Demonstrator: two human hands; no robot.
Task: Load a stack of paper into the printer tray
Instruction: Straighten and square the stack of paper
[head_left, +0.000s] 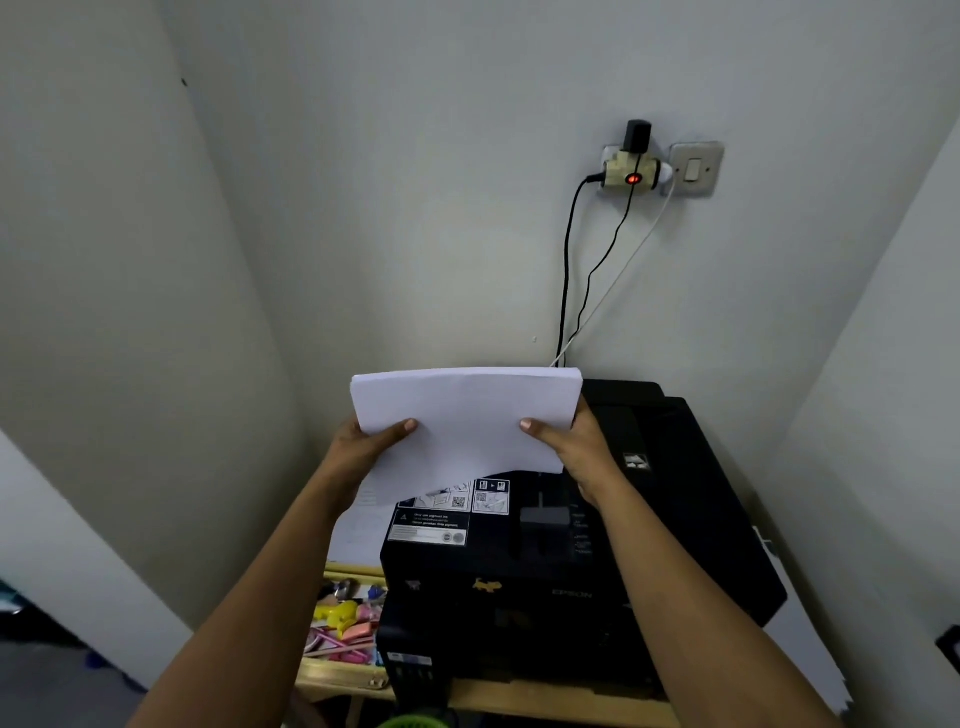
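I see the stack of paper (467, 415) held up in the air between both hands, its far edge raised toward the wall and its near edge drooping a little over the top of the printer (545, 561). My left hand (363, 441) grips the stack's left edge, thumb lying across the top sheet and the fingers tucked underneath, out of sight. My right hand (576, 447) grips the right edge the same way, thumb on top, fingers hidden below. The two hands sit apart, one on each side of the sheets, and the paper touches nothing but them.

Directly below the hands stands the black printer, with white instruction labels (452, 506) on its top just under the near edge of the stack. The printer rests on a light wooden desk (519, 701). Below and beside my left forearm, a wooden tray (343, 670) on the desk holds a jumble of pink and yellow small items (343, 623); I cannot tell what they are.

Above and beyond my right hand, a wall socket (631, 169) carries an adapter with a red light glowing, and next to it sits a wall switch (696, 169). Black and white cables (569, 270) hang from the socket down behind the stack.
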